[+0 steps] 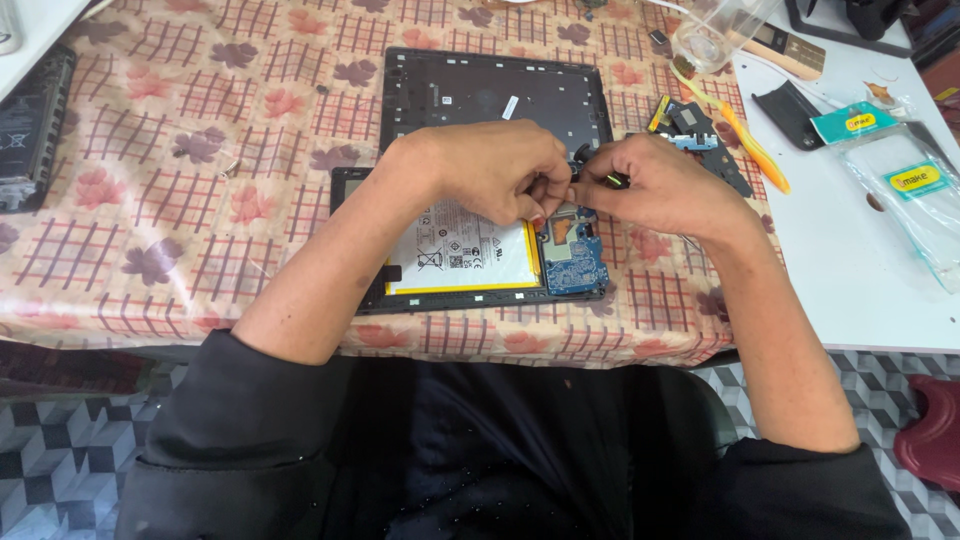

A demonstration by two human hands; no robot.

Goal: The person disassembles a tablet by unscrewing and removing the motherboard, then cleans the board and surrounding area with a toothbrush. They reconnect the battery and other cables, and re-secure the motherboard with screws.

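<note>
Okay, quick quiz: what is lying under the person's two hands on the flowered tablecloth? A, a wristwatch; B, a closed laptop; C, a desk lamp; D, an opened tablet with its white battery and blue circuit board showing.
D: both the left hand and the right hand work over an opened tablet, whose white battery and blue circuit board lie exposed.

Past the hands, a dark flat back cover lies on the flowered tablecloth. Well off to the left of the hands, a black battery pack rests at the cloth's edge. Just right of the hands sit loose black parts and an orange-yellow plastic strip. Beyond those, at the far right, stands a clear plastic cup beside a small brush. Further right, on the white table, lie clear plastic packets with teal and yellow labels. A red object sits low at the right, over patterned floor tiles.
</note>
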